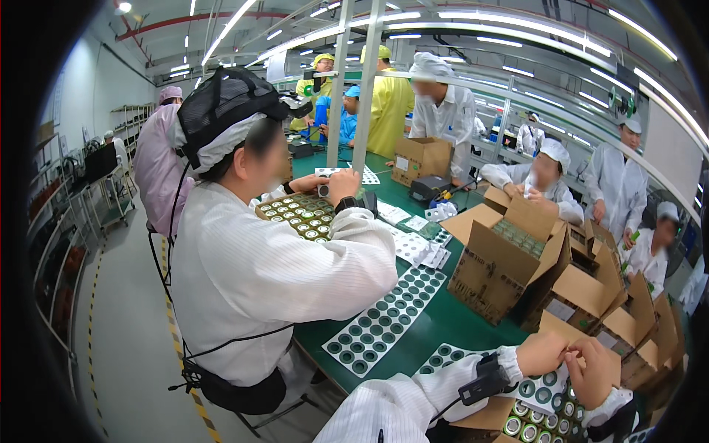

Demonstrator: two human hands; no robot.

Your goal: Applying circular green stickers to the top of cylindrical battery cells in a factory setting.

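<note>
My left hand [543,354] and my right hand [591,373] meet with their fingertips close together, both closed in a pinch. Whatever lies between the fingers is hidden or too small to make out. Just below them is a white sheet of dark green ring stickers [545,390], partly covered by my hands. Under the sheet, an open carton holds rows of cylindrical battery cells [529,430] with green edges and silvery tops. Each of my wrists carries a black strapped device, the left one [484,379] with a cable.
More sticker sheets [388,319] lie on the green table [321,354]. Open cardboard boxes [487,277] line the right side, one with cells inside. A seated co-worker [258,258] on the left handles a tray of cells [301,218]. Metal posts [362,125] rise beyond.
</note>
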